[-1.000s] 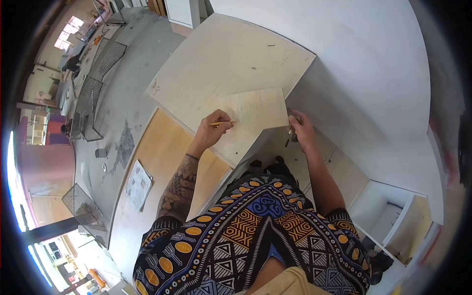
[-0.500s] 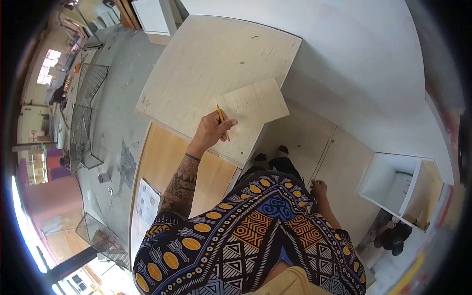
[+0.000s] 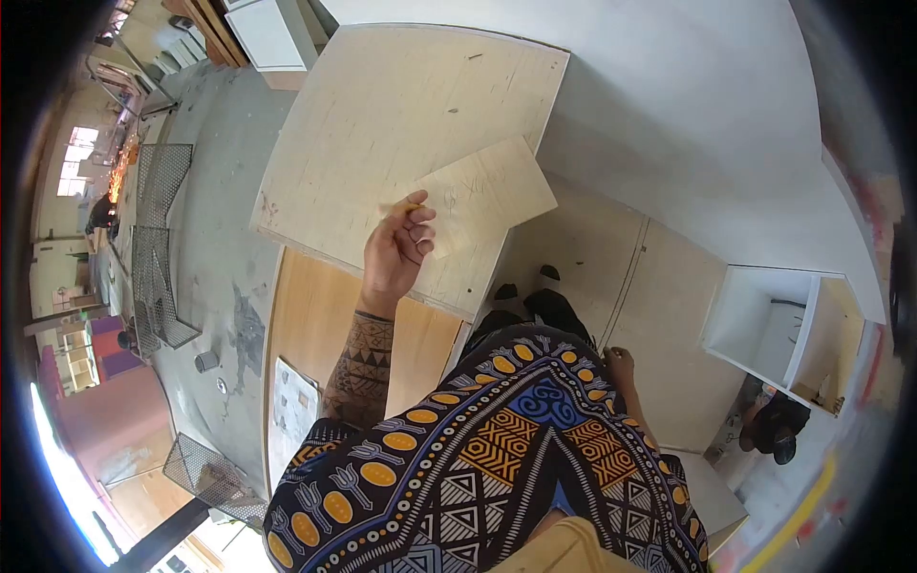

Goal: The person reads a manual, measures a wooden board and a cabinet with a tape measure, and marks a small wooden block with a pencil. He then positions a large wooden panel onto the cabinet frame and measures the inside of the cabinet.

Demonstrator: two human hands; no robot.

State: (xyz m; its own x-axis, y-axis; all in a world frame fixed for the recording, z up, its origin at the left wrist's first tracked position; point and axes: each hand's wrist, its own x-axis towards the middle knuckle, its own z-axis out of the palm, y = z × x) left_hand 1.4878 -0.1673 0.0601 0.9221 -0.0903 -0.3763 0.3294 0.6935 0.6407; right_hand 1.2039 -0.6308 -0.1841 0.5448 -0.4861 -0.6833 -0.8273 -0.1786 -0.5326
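My left hand is raised over a pale plywood top, palm turned partly up and fingers curled. Between its thumb and fingers is a yellow pencil, slightly smeared by motion. Just right of the hand, a smaller wooden board with pencil writing lies aslant on the plywood top, one corner jutting past its edge. My right hand hangs low beside my hip, away from the board. Its fingers look curled in, and whatever they may hold is hidden.
A white panel rises along the right. An open white cabinet stands beyond my right hand, with another person close by. Metal mesh pieces stand on the concrete floor at left. Farther off, sparks fly near another worker.
My left hand has drawn back slightly left and rolled palm-up, tilting the pencil from upright to nearly flat. The written board stays on the plywood. Sparks at far left have grown brighter.
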